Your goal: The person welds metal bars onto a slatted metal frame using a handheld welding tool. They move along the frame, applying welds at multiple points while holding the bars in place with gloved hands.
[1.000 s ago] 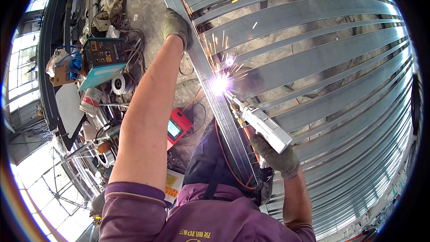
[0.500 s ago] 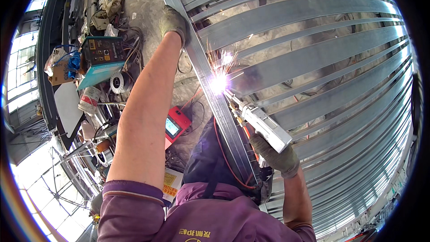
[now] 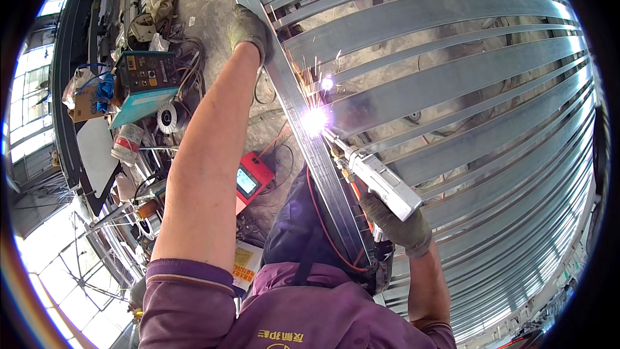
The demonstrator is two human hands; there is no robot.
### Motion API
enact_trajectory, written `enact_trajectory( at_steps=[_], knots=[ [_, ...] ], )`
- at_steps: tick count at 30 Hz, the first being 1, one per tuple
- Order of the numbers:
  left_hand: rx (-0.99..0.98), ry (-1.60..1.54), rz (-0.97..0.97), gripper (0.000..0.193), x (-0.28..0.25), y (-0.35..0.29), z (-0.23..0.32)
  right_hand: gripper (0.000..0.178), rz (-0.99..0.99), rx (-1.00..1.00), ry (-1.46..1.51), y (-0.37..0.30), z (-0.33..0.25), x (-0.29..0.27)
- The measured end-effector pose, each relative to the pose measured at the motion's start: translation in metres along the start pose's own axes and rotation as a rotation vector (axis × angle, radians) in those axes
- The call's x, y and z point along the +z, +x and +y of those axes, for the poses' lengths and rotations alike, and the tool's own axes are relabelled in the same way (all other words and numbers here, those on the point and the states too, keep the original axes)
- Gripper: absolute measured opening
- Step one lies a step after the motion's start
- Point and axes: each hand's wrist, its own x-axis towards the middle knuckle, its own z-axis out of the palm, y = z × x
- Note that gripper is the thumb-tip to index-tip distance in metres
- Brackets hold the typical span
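While sparks leap off the steel rail, the right hand has the welding torch in its grip

And what a crowd down the left side: a teal-and-black machine, a white spool right beside it, a white-and-red bucket just below, a tangle of cables over the floor! Near the legs sits a red box with a lit screen, the left forearm coming right up against it in view. The real obstacle to the eye, though, is the white-violet glare, which swallows the torch's very tip and the spot it points at.

Counting up: one torch, one red box, one teal-and-black machine, two gloved hands, and two bright points of light, the smaller one above and right of the main glare. Slats stream off to the right, more than ten, then bunched too tightly at the rim for an exact count.

Now the metal itself: the rail is long, straight and silver-grey, slanting from the top of the view down to the dark trousers. The torch is pale and boxy with a narrow nozzle, its body over the slats just right of the rail. The right glove wraps round its handle; the left hand lies against the rail's left edge farther up, and how tightly its fingers close, I cannot tell
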Motion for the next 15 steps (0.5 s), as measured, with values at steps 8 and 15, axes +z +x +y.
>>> enact_trajectory(
  at_steps=[8,15],
  knots=[
    [0.004,0.008,0.095,0.063,0.0,-0.006,0.003,0.04,0.002,0.002,-0.012,-0.002,-0.002,0.0],
    [0.182,0.261,0.098,0.061,0.003,0.006,-0.013,0.035,-0.001,0.006,-0.006,-0.004,-0.002,0.001]
  ],
)
